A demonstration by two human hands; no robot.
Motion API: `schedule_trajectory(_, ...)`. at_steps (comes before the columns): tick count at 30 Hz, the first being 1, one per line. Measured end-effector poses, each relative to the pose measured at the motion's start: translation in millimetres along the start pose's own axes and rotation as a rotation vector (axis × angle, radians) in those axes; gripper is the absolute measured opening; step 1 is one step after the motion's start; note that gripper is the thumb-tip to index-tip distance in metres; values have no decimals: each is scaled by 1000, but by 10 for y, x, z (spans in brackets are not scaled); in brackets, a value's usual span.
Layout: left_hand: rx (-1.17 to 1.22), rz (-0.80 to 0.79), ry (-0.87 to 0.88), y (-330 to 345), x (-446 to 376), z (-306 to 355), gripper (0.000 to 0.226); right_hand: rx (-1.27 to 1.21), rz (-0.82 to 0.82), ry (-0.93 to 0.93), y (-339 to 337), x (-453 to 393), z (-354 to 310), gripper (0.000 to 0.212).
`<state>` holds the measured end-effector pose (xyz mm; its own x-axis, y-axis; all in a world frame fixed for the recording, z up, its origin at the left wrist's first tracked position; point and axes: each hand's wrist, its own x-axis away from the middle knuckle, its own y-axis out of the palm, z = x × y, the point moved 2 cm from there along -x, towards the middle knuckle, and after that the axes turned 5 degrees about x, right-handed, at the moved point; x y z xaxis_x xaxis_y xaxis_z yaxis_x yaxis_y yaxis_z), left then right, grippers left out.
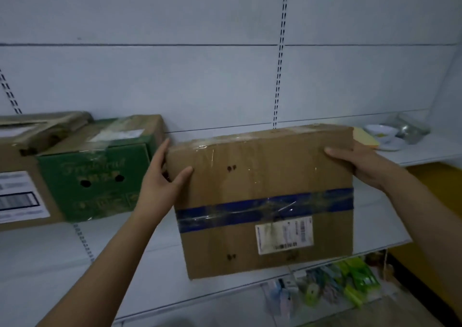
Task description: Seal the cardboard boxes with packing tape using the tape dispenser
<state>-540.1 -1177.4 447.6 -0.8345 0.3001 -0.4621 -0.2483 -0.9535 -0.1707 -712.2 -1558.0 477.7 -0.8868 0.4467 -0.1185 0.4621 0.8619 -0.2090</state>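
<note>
Between the two hands, at the centre of the view, a brown cardboard box (265,199) is held up in front of a white shelf (62,256), its broad face turned toward the camera. A blue tape band (265,208) crosses that face from side to side, clear packing tape (212,151) glints over the top edge and down the upper part, and a white shipping label (283,235) sits just below the band, toward 4 o'clock on the face. Whether the box's lower edge touches the shelf cannot be told.

The left hand (162,176) grips the box's upper left corner at 9 o'clock, thumb pressed on the front face and fingers reaching up along the side edge. The right hand (360,164) grips the upper right corner at 3 o'clock, thumb lying on the front face while the fingers wrap behind, out of sight.

At 9 o'clock from the held box, a green fruit carton (95,176) with round holes stands on the shelf, just beside the left hand. Further left, touching it, is another brown carton (22,176) bearing a white barcode label (20,196).

At 2 o'clock, behind the right hand, a yellow sponge-like block (365,136) lies beside a white bowl (382,133) and a clear glass container (410,129). At 5 o'clock, under the shelf edge, hang blurred packets in bright green packaging (360,279).
</note>
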Motion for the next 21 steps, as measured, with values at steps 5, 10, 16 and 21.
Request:
schedule_trajectory(5,-174,20,94,147,-705,29,77,53,226,-16,191,-657,96,70)
schedule_trajectory(10,-932,3,182,371,-983,-154,36,780,514,20,551,-1260,252,67)
schedule_trajectory(16,-1051,-867,95,745,-411,30,95,962,270,137,620,-1763,62,63)
schedule_trajectory(21,-1012,-927,17,755,-617,150,105,579,-212,305,332,-1725,-42,67)
